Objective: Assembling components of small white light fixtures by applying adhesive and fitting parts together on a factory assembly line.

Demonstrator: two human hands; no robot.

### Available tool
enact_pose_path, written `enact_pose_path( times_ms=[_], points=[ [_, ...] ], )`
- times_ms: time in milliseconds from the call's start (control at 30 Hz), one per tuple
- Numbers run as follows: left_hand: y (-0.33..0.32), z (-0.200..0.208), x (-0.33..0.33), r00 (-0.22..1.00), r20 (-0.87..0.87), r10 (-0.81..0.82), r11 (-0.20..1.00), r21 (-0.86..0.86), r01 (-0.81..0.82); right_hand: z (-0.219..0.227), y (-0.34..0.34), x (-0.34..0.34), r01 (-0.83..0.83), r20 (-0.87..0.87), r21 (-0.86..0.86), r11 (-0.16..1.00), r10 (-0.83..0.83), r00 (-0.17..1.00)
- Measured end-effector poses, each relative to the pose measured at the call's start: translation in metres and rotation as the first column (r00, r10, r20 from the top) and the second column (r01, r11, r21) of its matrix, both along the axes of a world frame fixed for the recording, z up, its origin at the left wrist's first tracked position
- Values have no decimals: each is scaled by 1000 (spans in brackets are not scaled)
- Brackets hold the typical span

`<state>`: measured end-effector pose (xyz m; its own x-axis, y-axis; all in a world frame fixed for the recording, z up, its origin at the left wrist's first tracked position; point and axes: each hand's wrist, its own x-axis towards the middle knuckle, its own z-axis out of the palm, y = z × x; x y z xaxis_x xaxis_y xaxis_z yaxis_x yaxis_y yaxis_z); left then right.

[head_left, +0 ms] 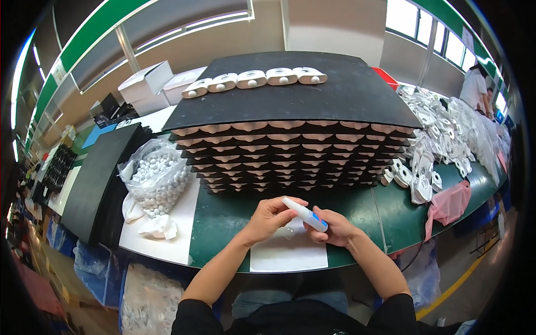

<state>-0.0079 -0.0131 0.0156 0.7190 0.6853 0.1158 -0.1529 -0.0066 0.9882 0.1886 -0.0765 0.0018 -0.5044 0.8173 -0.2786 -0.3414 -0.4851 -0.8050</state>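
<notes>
Over the near edge of the green table, both my hands hold a slim white bottle [304,213] with a blue label, tilted with its narrow end up to the left. My right hand [335,226] is closed round its labelled lower end. My left hand [269,221] pinches it near the narrow end with thumb and fingers. Below lies a white paper sheet [287,258] with a small clear patch on it. Just beyond stands a stack of black boards [290,103], with rows of pale rounded parts between the layers. Several white oval parts [251,79] with round knobs sit in a row on top.
Left of the stack, a clear bag of white balls [159,173] rests by a crumpled white tissue [158,227]. More black boards [100,178] lean farther left. At right are a heap of white plastic parts [435,128] and a pink cloth [448,204]. Another person [474,86] stands far right.
</notes>
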Motion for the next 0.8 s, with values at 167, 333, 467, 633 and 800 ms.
enact_pose_path(
  times_ms=[167,333,467,633,800],
  points=[
    [-1,15,-27,978,59,202,963,168,-210,11,2,-17,152,38,-11,988,-152,988],
    [-9,60,-106,772,-4,635,675,488,-553,-3,-2,4,463,-9,83,883,-464,886],
    [-4,68,-221,279,34,960,175,703,-690,-1,0,-8,505,-5,106,857,-508,862],
    [-14,56,-306,-256,-104,961,-28,885,-465,-1,-2,-6,522,-9,162,838,-528,849],
    [-10,13,-346,-337,-110,935,-39,913,-405,-2,-1,-5,540,-5,145,829,-545,838]
  ],
)
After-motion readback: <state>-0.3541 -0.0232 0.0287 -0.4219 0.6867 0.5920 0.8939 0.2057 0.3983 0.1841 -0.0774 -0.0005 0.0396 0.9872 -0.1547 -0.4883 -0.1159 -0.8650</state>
